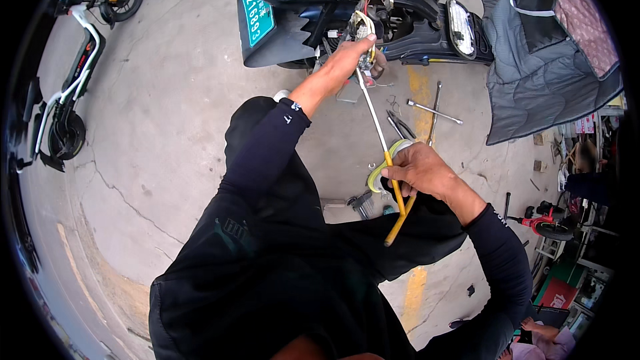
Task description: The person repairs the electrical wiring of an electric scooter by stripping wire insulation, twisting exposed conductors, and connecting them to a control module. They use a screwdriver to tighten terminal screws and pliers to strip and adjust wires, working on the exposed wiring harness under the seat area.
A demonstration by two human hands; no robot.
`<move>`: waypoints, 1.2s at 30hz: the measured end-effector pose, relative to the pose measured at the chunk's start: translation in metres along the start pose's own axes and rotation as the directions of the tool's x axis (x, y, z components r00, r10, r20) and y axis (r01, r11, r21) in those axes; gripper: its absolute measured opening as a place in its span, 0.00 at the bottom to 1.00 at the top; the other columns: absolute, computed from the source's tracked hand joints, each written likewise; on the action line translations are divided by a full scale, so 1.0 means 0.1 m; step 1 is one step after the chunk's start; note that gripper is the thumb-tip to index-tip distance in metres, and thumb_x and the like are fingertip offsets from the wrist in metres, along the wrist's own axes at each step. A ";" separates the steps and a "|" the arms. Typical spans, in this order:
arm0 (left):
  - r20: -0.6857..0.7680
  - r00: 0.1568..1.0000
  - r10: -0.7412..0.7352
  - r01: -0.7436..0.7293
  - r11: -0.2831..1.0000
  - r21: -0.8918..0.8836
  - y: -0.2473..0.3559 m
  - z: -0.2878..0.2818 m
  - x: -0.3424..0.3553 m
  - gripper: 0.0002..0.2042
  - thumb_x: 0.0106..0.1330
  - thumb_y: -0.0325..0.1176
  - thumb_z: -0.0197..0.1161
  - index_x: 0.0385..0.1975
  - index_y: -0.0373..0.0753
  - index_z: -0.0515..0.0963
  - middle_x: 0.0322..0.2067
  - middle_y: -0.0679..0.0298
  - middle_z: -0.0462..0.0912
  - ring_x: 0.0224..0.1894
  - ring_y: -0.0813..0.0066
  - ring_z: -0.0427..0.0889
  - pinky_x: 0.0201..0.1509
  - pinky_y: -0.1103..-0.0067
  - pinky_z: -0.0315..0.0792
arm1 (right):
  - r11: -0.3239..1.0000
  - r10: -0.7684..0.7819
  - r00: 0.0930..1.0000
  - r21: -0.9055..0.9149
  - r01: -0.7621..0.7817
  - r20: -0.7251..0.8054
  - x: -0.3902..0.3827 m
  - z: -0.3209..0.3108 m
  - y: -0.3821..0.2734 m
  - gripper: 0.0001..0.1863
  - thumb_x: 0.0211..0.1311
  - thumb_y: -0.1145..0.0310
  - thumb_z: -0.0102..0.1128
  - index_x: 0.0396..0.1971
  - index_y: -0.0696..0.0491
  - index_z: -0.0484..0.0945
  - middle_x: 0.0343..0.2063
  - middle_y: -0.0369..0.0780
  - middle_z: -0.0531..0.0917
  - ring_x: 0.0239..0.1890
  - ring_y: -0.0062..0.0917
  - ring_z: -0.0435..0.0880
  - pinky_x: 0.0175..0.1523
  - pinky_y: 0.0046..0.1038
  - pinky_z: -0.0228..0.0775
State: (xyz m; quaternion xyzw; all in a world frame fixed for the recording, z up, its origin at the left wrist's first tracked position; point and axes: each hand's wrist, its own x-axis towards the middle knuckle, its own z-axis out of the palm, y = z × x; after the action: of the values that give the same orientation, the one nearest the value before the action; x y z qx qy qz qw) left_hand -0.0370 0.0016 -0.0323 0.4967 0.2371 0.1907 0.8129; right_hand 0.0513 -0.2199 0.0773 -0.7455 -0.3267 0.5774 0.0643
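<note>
At the rear of a dark scooter, my left hand is closed on a part among bundled wires. My right hand grips a long T-handle tool with a yellow handle. Its silver shaft runs up to just beneath my left fingers, where the tip's exact contact is hard to make out. My fingers partly cover what the left hand holds. Below the scooter lie black pliers and metal wrenches on the concrete. A yellow-green shoe shows behind my right hand.
A white-framed scooter stands at the left. A grey quilted cover hangs off the scooter's right. Along the right edge are cluttered goods, a small red wheeled vehicle and a person in pink. My black-trousered legs are bent below.
</note>
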 end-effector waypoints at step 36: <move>-0.053 0.999 -0.013 0.015 0.999 0.048 0.12 -0.17 -0.16 0.28 0.75 0.55 0.46 0.29 0.35 0.81 0.28 0.62 0.82 0.28 0.77 0.80 0.28 0.81 0.72 | 0.910 -0.409 0.639 -0.341 0.235 -0.652 1.27 0.34 1.33 0.10 0.71 0.64 0.51 0.38 0.56 0.70 0.22 0.53 0.80 0.29 0.54 0.80 0.33 0.51 0.70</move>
State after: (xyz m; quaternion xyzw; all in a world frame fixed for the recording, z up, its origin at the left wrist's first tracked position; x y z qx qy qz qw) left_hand -0.0611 0.0102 -0.0249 0.5092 0.2662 0.1921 0.7955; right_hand 0.0910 -0.2613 -0.1004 -0.8407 -0.4676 0.1829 0.2028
